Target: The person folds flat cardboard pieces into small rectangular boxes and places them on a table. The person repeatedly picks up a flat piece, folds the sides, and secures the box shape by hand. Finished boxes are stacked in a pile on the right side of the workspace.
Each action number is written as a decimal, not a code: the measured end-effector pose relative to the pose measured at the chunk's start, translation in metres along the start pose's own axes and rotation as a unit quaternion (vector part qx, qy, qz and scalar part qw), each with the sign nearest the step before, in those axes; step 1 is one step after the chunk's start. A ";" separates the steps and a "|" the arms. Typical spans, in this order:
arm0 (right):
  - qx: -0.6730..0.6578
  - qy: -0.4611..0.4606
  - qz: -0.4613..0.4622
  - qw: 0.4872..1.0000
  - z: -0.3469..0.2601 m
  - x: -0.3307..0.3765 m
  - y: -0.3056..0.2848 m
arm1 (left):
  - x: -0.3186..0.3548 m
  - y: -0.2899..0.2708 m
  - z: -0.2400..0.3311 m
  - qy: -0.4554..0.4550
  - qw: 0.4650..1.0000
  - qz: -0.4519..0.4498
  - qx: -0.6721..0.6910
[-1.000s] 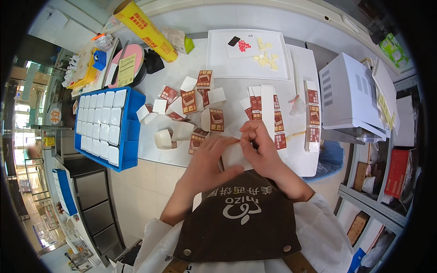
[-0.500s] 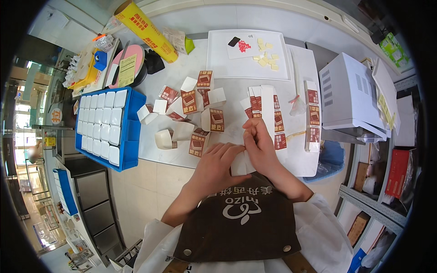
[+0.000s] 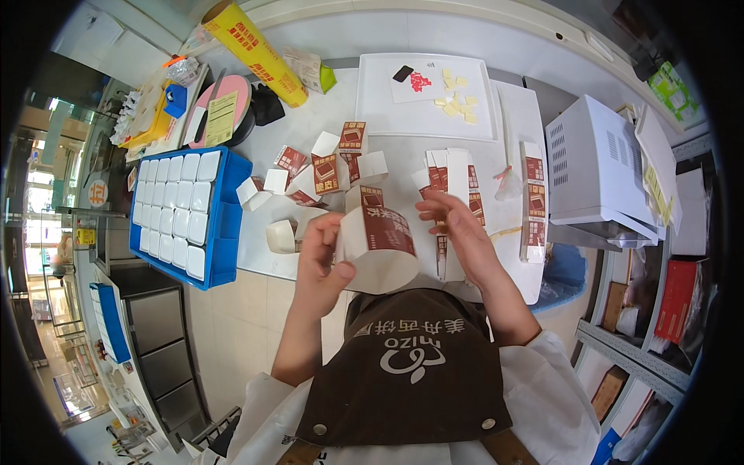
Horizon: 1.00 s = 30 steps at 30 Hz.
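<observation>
My left hand [image 3: 316, 267] grips a small brown-and-white paper carton [image 3: 378, 244] by its left side, just in front of the apron. The carton is folded into shape and tilted. My right hand [image 3: 465, 236] is off to the carton's right, fingers apart and holding nothing. Flat unfolded cartons [image 3: 457, 167] lie in a stack just beyond it, partly covered by the fingers. Several folded cartons [image 3: 325, 172] are heaped on the table beyond my left hand. Another strip of flat cartons [image 3: 533, 201] lies along the table's right side.
At the left stands a blue crate [image 3: 223, 263] of white lidded containers. A white tray [image 3: 380, 116] with pale yellow and red pieces sits at the back. Behind the heap is a yellow roll [image 3: 256, 53]. A white boxy appliance [image 3: 581, 155] stands right.
Both hands were together over a white piece near the apron. Now they are apart: the left has lifted the carton, its brown side showing, and the right has opened and moved right.
</observation>
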State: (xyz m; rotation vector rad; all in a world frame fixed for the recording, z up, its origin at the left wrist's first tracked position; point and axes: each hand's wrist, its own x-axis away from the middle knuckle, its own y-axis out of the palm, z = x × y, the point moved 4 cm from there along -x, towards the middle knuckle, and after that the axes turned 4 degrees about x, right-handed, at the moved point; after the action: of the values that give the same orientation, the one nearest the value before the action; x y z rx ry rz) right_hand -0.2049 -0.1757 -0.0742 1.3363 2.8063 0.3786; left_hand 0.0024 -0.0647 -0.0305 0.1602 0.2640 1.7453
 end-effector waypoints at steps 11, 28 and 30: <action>-0.263 0.087 -0.039 0.960 0.017 0.022 0.025 | 0.008 -0.001 -0.009 -0.090 0.994 -0.048 0.047; -0.336 0.106 0.006 0.936 0.021 0.008 0.019 | 0.019 -0.013 0.004 -0.038 0.994 -0.064 -0.079; -0.248 0.082 -0.091 0.961 0.011 0.002 0.033 | 0.017 -0.022 -0.004 -0.020 0.999 -0.040 0.015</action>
State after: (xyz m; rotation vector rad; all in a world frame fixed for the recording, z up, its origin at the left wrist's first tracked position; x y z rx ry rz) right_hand -0.1801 -0.1520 -0.0774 0.9676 2.6531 1.1379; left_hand 0.0185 -0.0444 -0.0409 0.2045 0.2645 1.6581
